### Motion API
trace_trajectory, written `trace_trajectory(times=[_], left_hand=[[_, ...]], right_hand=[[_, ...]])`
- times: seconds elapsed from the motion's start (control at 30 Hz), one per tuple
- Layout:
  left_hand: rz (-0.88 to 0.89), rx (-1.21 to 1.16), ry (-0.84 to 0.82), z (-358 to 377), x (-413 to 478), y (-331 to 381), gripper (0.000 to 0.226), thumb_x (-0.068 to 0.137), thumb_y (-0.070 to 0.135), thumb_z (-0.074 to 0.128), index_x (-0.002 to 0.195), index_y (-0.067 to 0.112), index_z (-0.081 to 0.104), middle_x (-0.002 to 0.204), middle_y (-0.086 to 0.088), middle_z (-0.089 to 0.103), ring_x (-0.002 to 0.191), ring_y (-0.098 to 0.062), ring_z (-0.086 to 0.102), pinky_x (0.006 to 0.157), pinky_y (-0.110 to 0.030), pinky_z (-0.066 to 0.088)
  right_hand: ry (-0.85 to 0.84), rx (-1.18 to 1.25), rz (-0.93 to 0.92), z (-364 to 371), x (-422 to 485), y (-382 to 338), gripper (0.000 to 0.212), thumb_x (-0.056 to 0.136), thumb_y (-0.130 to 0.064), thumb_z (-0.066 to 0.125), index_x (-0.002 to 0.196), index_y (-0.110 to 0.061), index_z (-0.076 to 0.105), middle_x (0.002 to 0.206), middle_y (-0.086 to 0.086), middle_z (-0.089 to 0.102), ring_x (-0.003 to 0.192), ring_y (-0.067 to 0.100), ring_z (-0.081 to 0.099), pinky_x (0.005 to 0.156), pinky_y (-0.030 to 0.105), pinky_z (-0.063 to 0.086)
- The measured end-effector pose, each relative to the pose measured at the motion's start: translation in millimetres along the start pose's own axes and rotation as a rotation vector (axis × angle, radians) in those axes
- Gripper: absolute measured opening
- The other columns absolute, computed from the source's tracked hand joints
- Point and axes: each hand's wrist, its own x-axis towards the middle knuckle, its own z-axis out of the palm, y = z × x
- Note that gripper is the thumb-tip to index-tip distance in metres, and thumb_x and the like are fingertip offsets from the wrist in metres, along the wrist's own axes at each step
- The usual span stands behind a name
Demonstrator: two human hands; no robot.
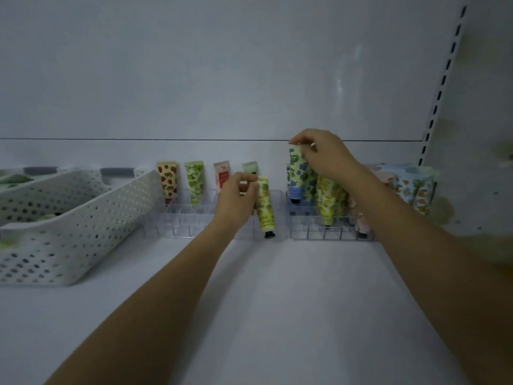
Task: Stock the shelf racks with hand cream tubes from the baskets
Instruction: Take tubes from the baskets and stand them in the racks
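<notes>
My left hand (236,200) grips a yellow-green hand cream tube (265,207) near its top, cap down, at the front right of the left clear rack (180,218). My right hand (322,157) pinches the top of a blue-and-green tube (296,173), cap down over the back left of the right clear rack (313,227). Several tubes stand at the back of the left rack, among them a strawberry-print tube (167,180). The right rack holds several more tubes, partly hidden by my right arm.
A white perforated basket (69,226) lies tilted at the left, with a second basket (36,179) behind it. A slotted shelf upright (444,79) runs up the right side. More packaged tubes (413,187) stand at the far right. Bare shelf (291,301) lies in front.
</notes>
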Motion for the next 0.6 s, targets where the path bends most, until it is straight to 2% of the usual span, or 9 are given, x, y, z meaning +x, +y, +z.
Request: trace_trajectory(times=[0.1, 0.27, 0.33, 0.4, 0.5, 0.53, 0.6], left_hand=[[-0.013, 0.013, 0.0, -9, -1, -7, 0.008, 0.094, 0.01, 0.048, 0.1, 0.012, 0.054, 0.077, -0.002, 0.056, 0.068, -0.017, 0.055, 0.072, -0.036, 0.054], [-0.018, 0.007, 0.019, -13, -2, -7, 0.009, 0.094, 0.008, 0.048, 0.101, 0.009, 0.054, 0.074, -0.002, 0.054, 0.067, -0.014, 0.053, 0.064, -0.024, 0.053], [-0.026, -0.004, 0.003, -13, -3, -6, 0.008, 0.094, 0.009, 0.049, 0.099, 0.011, 0.055, 0.077, -0.005, 0.056, 0.069, -0.017, 0.055, 0.067, -0.028, 0.054], [-0.034, -0.024, -0.025, -12, -5, -5, 0.008, 0.094, 0.01, 0.05, 0.099, 0.013, 0.056, 0.081, -0.009, 0.059, 0.071, -0.019, 0.056, 0.073, -0.033, 0.055], [-0.027, -0.058, -0.058, -12, -7, 0, 0.008, 0.094, 0.012, 0.051, 0.1, 0.014, 0.056, 0.075, -0.005, 0.059, 0.064, -0.015, 0.055, 0.065, -0.025, 0.054], [-0.024, -0.073, -0.064, -12, -8, 2, 0.007, 0.093, 0.012, 0.052, 0.099, 0.013, 0.055, 0.075, -0.005, 0.059, 0.063, -0.014, 0.055, 0.062, -0.023, 0.053], [-0.022, -0.105, -0.075, -10, -9, 6, 0.003, 0.093, 0.013, 0.053, 0.095, 0.014, 0.054, 0.076, -0.007, 0.06, 0.065, -0.015, 0.056, 0.061, -0.021, 0.053]], right_hand=[[-0.062, -0.031, 0.008, 6, 1, 6, 0.031, 0.096, -0.003, 0.037, 0.118, -0.012, 0.058, 0.122, 0.008, 0.054, 0.093, 0.013, 0.048, 0.068, 0.013, 0.033], [-0.138, -0.124, -0.007, 12, -3, 11, 0.03, 0.096, -0.004, 0.039, 0.119, -0.01, 0.057, 0.122, 0.01, 0.055, 0.104, 0.018, 0.051, 0.08, 0.02, 0.036], [-0.182, -0.198, -0.042, 13, -3, 12, 0.03, 0.095, -0.005, 0.042, 0.119, -0.009, 0.058, 0.123, 0.012, 0.055, 0.109, 0.022, 0.053, 0.084, 0.022, 0.037], [-0.142, -0.245, -0.07, 11, -3, 11, 0.029, 0.093, -0.007, 0.046, 0.12, -0.009, 0.058, 0.122, 0.011, 0.052, 0.109, 0.022, 0.052, 0.087, 0.025, 0.038], [0.003, -0.157, -0.105, 2, -5, -2, 0.025, 0.093, -0.012, 0.05, 0.115, -0.011, 0.062, 0.112, 0.006, 0.056, 0.097, 0.015, 0.054, 0.085, 0.023, 0.042], [0.006, -0.093, -0.098, -1, -8, -8, 0.024, 0.092, -0.014, 0.052, 0.113, -0.012, 0.063, 0.108, 0.002, 0.058, 0.094, 0.011, 0.054, 0.083, 0.021, 0.042], [-0.093, 0.011, -0.058, -4, -13, -21, 0.022, 0.091, -0.022, 0.057, 0.111, -0.015, 0.065, 0.102, -0.003, 0.061, 0.09, 0.009, 0.056, 0.082, 0.02, 0.044]])
